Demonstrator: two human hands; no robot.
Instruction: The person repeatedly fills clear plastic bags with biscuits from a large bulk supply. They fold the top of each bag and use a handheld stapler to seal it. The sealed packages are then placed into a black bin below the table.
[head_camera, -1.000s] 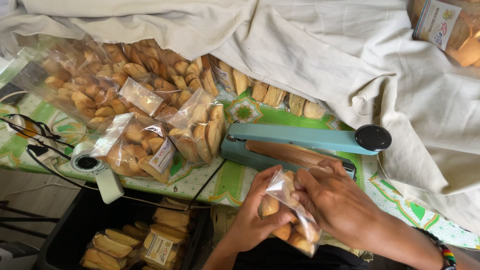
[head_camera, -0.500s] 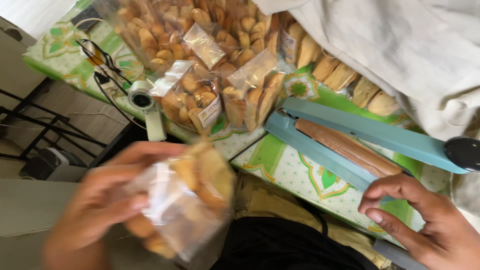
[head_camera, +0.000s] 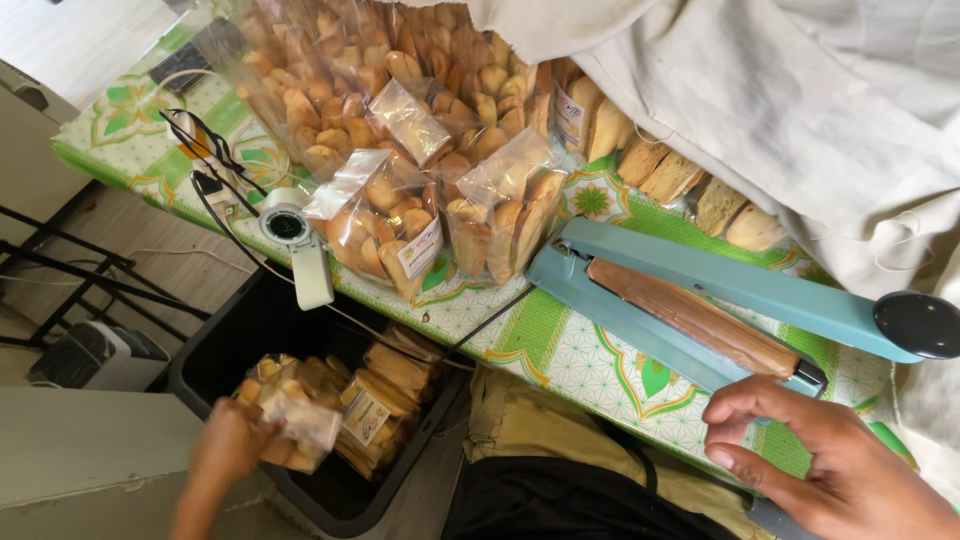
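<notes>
Left hand (head_camera: 228, 450) low over the black bin (head_camera: 205, 355), fingers closed round a clear bag (head_camera: 290, 415) of biscuits, bag held just above the packed bags (head_camera: 385, 395) already inside. Bin standing on the floor below the table edge (head_camera: 330, 290), its near corner open and dark, room there for more. Right hand (head_camera: 840, 470) at the near table edge, fingers spread and loose, gripping nothing, fingertips just short of the sealer (head_camera: 700, 300). Sealer arm raised, blue, with a brown strip along the base and one black knob (head_camera: 918, 325) at the far end.

On the table: two small filled bags (head_camera: 440, 225) upright side by side, touching the sealer's left end; one big bulk sack (head_camera: 370, 80) of loose biscuits behind them, with a small bag lying on it. One tape dispenser (head_camera: 297, 240) overhanging the table edge, cables (head_camera: 215, 165) trailing beside it. White cloth (head_camera: 780, 90) draped over the far right, covering most of a row of biscuits (head_camera: 690, 185); about four showing under its hem, the rest hidden.

Count of bags in the bin hard to make out, perhaps four or five, stacked and overlapping. Left hand blurred, fingers not separately visible. Right wrist cut off by the picture's lower right corner. Free strip of patterned tablecloth (head_camera: 580, 355) open between sealer and near edge.
</notes>
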